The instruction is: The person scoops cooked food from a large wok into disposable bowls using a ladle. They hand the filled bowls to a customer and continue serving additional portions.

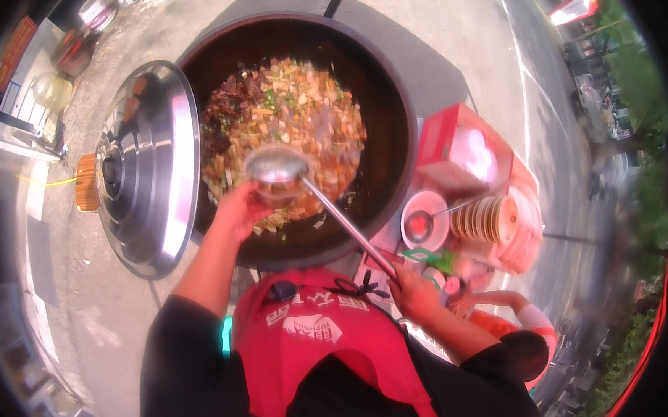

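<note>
A large dark wok (pixel 389 119) stands before me, holding a heap of diced vegetables and darker chopped pieces (pixel 288 108). Over the near part of this food, my left hand (pixel 239 211) holds what looks like a clear plastic bowl (pixel 281 197). Right above that bowl sits the metal head of a ladle (pixel 277 163), partly covering it; motion blur hides whether the two touch. My right hand (pixel 417 295) is closed around the far end of the ladle's long handle (pixel 349 225), beside my red apron (pixel 319 347).
A domed metal lid (pixel 151 174) leans upright at the wok's left side. To the right are a white bowl (pixel 440 202) with another ladle (pixel 420 226), a stack of bowls or cups (pixel 484 221) and a red box (pixel 439 139). Another person's arm (pixel 500 298) is at lower right.
</note>
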`<state>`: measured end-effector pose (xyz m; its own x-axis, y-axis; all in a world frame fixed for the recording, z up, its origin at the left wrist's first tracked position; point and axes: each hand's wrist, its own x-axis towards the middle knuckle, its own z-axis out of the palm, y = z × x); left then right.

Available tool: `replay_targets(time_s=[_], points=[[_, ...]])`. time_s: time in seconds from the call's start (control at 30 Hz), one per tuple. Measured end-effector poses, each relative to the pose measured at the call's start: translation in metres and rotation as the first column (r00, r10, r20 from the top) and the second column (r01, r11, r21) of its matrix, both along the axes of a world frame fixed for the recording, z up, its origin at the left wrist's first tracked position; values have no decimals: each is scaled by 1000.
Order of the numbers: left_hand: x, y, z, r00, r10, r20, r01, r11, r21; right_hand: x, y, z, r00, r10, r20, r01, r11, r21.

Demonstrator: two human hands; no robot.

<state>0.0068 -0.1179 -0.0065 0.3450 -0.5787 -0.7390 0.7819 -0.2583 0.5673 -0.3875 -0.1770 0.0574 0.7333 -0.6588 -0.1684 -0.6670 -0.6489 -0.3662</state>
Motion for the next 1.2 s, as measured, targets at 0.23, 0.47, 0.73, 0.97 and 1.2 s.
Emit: replay_targets(time_s=[0.23, 0.47, 0.73, 0.97, 1.2], points=[[-11, -20, -7, 998, -66, 5, 65, 991, 118, -16, -18, -13, 999, 31, 20, -33, 995, 96], [-13, -25, -29, 994, -96, -48, 104, 974, 200, -19, -19, -21, 1000, -8, -5, 9, 960, 280], [-12, -21, -45, 987, -114, -111, 142, 944, 296, -22, -21, -47, 995, -9, -103, 61, 857, 512], [-16, -26, -41, 990, -107, -87, 133, 910, 394, -22, -23, -59, 998, -22, -65, 54, 830, 555], [-8, -23, -45, 985, -145, -91, 170, 890, 423, -17, -23, -55, 999, -23, -39, 41, 802, 596]])
